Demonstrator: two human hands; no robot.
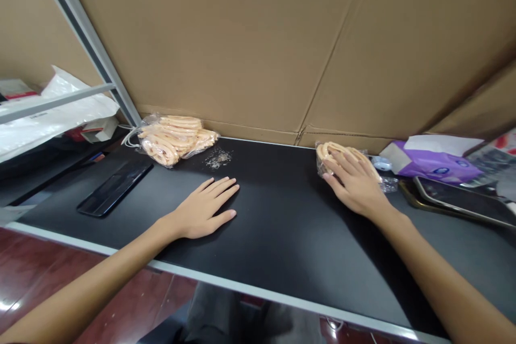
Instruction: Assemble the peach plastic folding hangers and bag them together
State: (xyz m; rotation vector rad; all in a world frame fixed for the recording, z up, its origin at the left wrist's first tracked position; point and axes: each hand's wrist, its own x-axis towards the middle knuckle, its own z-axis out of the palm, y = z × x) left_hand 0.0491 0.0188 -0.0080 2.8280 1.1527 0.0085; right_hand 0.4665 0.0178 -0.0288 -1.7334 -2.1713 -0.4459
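Cardboard walls back our black table (pixel 282 215). Our left hand (pixel 205 207) lies flat and empty; our right hand (pixel 355 183) cups the small bag of tan rings (pixel 334 151) near the back edge. Slick plastic could slip, spilling rings like those crumbs (pixel 217 159).

You are looking at a black tabletop (pixel 282 226) backed by a cardboard wall (pixel 242 37). A black tray (pixel 115 187) is lying toward the tabletop's left end, and a scatter of crumbs (pixel 218 158) is sitting near its back edge. A purple tissue pack (pixel 435 164) is lying at the tabletop's far right, just behind a dark metal tray (pixel 459 201). White plastic sheeting (pixel 52 113) is draping over a shelf beyond the tabletop's left end.
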